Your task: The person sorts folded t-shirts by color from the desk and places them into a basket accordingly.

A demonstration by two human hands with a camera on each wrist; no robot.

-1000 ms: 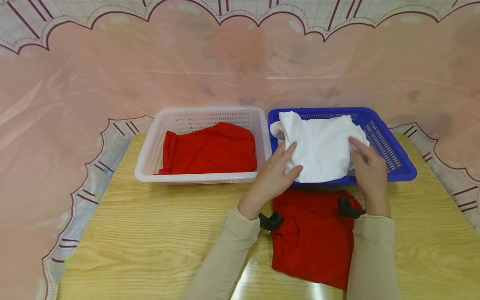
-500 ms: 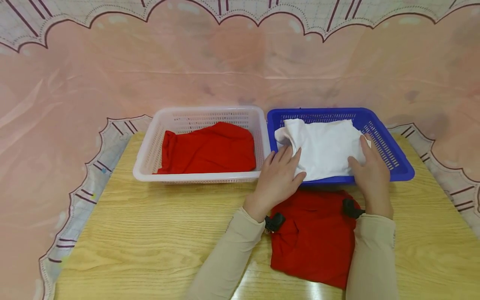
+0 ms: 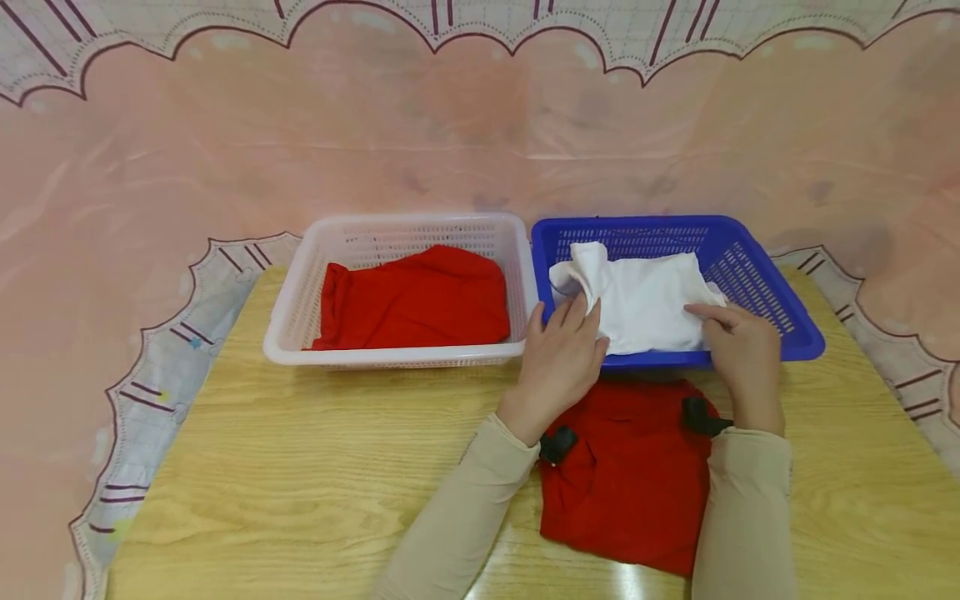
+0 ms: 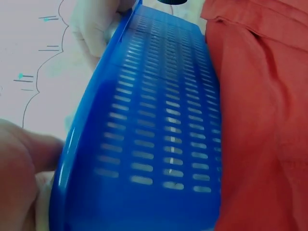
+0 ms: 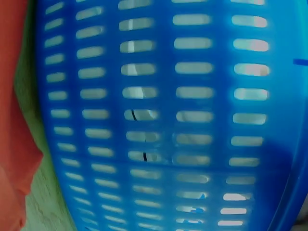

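A folded white cloth (image 3: 648, 304) lies in the blue basket (image 3: 802, 333), its left edge standing up in a loose fold. My left hand (image 3: 558, 362) reaches over the basket's front left rim and grips the cloth's left side, with the thumb toward the front. At the cloth's right edge, my right hand (image 3: 746, 350) pinches with thumb and index finger, its other fingers curled under. In the left wrist view the left hand (image 4: 14, 178) shows at the blue rim, with the right hand (image 4: 94, 24) farther along it. The right wrist view shows mostly the slotted basket wall (image 5: 163, 120).
A white basket (image 3: 405, 357) holding a red cloth (image 3: 420, 300) stands left of the blue one. Another folded red cloth (image 3: 633, 483) lies on the wooden table (image 3: 315, 475) in front of the blue basket, between my forearms. A patterned pink curtain (image 3: 420, 125) hangs behind.
The white cloth has sunk lower into the blue basket. Both hands have come down with it, and the right fingers, stretched along the cloth's edge before, have drawn in.
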